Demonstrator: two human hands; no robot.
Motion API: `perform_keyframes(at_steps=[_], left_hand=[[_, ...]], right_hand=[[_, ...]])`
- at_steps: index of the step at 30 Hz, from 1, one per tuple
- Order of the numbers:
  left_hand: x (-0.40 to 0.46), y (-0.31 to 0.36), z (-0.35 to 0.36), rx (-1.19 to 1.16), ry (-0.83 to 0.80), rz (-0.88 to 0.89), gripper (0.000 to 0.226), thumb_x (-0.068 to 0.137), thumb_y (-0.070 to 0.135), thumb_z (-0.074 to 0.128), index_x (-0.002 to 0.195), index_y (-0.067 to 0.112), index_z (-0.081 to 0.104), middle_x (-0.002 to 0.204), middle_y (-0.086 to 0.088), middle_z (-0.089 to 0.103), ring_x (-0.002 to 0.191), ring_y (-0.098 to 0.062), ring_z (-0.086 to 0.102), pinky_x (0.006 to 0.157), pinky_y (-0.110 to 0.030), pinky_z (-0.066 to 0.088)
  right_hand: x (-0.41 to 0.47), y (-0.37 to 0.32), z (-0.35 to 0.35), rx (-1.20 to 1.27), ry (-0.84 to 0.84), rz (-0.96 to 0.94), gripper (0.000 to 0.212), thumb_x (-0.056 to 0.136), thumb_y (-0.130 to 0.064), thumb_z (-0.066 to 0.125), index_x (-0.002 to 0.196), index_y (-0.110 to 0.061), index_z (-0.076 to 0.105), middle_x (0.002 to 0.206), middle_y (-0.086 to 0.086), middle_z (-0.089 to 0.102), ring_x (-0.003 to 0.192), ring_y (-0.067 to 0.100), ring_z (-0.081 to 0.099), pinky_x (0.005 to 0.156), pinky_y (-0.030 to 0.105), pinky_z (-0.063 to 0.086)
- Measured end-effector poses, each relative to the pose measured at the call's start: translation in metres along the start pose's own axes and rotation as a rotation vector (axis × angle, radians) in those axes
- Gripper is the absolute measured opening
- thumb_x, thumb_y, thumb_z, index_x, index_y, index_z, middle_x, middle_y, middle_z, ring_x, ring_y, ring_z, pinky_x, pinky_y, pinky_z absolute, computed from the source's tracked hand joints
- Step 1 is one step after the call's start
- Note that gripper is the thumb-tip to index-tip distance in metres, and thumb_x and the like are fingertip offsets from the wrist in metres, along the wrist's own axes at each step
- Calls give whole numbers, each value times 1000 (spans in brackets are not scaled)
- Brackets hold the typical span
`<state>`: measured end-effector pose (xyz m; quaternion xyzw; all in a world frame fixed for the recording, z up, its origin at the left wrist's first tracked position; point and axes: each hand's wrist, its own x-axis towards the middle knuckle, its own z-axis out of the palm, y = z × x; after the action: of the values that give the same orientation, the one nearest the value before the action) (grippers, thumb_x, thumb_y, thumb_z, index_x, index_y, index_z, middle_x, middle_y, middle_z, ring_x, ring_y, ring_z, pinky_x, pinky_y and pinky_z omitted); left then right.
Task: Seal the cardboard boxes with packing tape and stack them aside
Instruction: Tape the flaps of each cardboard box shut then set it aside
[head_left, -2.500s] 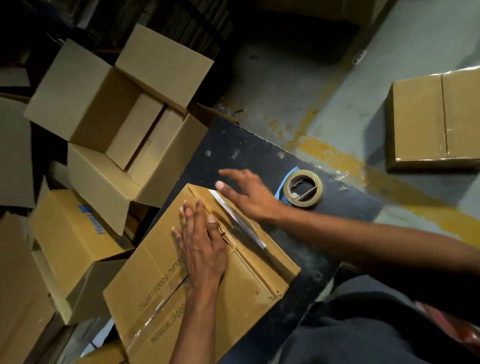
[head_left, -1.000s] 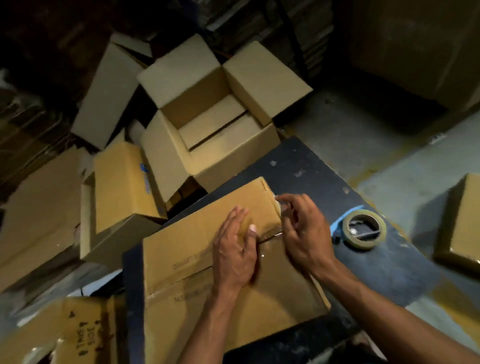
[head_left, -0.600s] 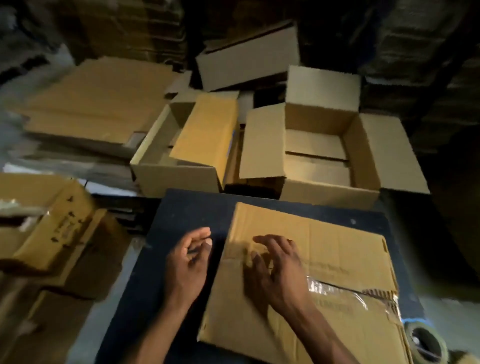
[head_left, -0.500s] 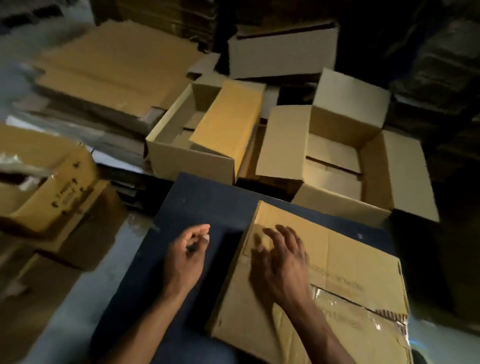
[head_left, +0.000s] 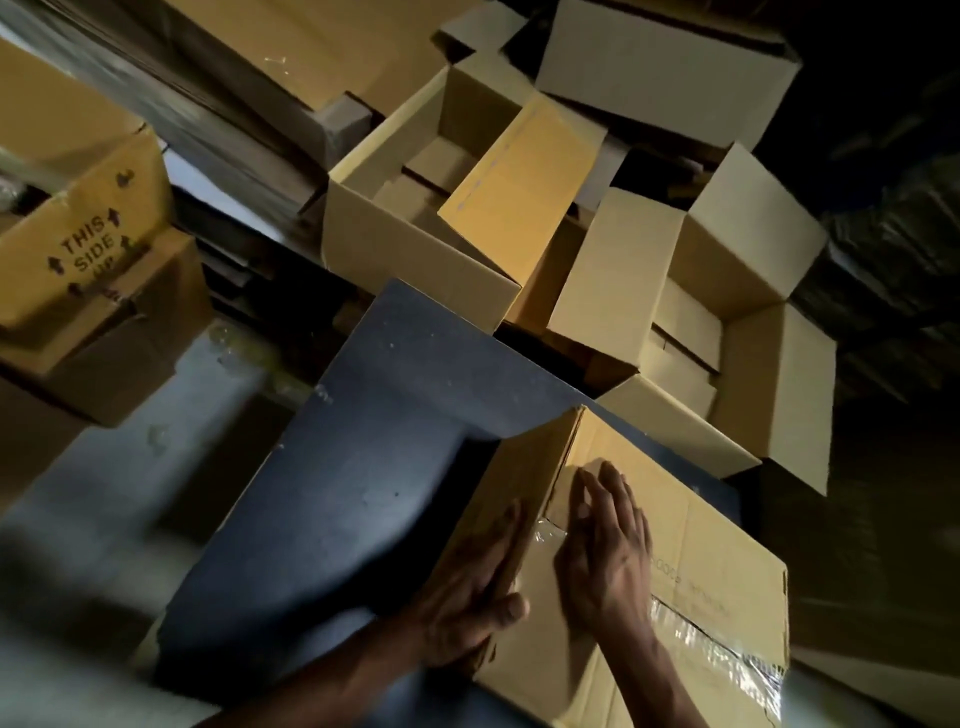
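Dark blue table (head_left: 363, 467); grey floor (head_left: 104, 493) beside it.

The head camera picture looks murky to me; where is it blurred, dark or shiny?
Head view: dim overall, the right side nearly black; motion smear on the floor at left; the left hand casts a deep shadow on the dark table; glare glints off the clear tape on the box; straight edges bow from the wide lens.

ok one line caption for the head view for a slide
Both hands, left hand and right hand, press flat on a taped cardboard box on a dark table.
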<state>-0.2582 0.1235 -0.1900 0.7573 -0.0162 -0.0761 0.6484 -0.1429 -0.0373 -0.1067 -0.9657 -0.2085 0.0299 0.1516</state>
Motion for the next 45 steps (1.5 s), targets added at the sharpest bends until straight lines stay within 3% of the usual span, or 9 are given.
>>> perform_keyframes(at_steps=[4,8,12,23,30,33,37,42,45], left_hand=[[-8,-21,-27,89,-107,-120,100,79,99,22,160,46,-2,171,20,2,156,2,5,129,-40,11],[2,21,-34,222,-19,84,114,82,92,36,165,28,-7,172,14,-13,157,-1,-7,128,-30,3],[21,71,-13,613,94,202,108,89,87,35,167,20,2,173,3,-15,158,-11,-16,129,-48,5],[32,123,101,1131,-484,324,147,59,95,64,160,33,-24,155,-15,-50,145,-32,-45,113,-66,-27],[29,132,95,1360,-161,-68,139,63,75,81,159,43,-14,161,-8,-44,149,-31,-40,119,-64,-17],[29,145,82,1385,267,-235,106,60,41,97,153,27,47,167,-22,19,149,-46,26,116,-70,29],[40,165,117,1190,554,-164,47,82,21,82,127,14,71,147,-16,55,119,-43,60,97,-56,54],[54,149,208,1206,127,-145,91,92,84,38,164,34,12,172,-1,-8,159,-22,-1,128,-50,5],[52,117,224,1357,111,-45,90,96,83,7,165,25,-3,171,-3,-15,159,-22,-12,127,-59,0]], right_hand=[[2,1,0,17,-6,8,53,104,-36,35,156,-28,39,170,-1,24,158,22,18,122,62,24],[6,6,-8,69,-19,-76,54,101,-33,43,153,-19,46,167,6,31,155,27,25,119,62,30],[6,29,-37,84,17,-73,49,105,-43,42,146,-19,54,159,9,43,149,29,36,114,60,38],[-30,249,-131,-51,-169,391,81,87,-75,56,155,-36,36,169,6,24,156,32,19,121,62,27],[-31,290,-134,140,-103,276,80,81,-72,70,141,-24,48,135,10,55,120,30,57,94,44,53],[-56,290,-125,213,-64,381,100,69,-84,70,142,-22,43,132,12,48,120,36,55,97,48,52],[-98,260,-102,205,-103,479,110,58,-109,38,124,-22,50,127,7,45,107,33,62,87,50,57],[-123,268,-77,294,-56,423,89,80,-99,17,108,-26,60,109,9,64,99,33,63,88,49,55],[-133,327,-51,110,11,461,83,91,-88,9,121,-29,59,117,13,65,112,38,59,97,52,48]])
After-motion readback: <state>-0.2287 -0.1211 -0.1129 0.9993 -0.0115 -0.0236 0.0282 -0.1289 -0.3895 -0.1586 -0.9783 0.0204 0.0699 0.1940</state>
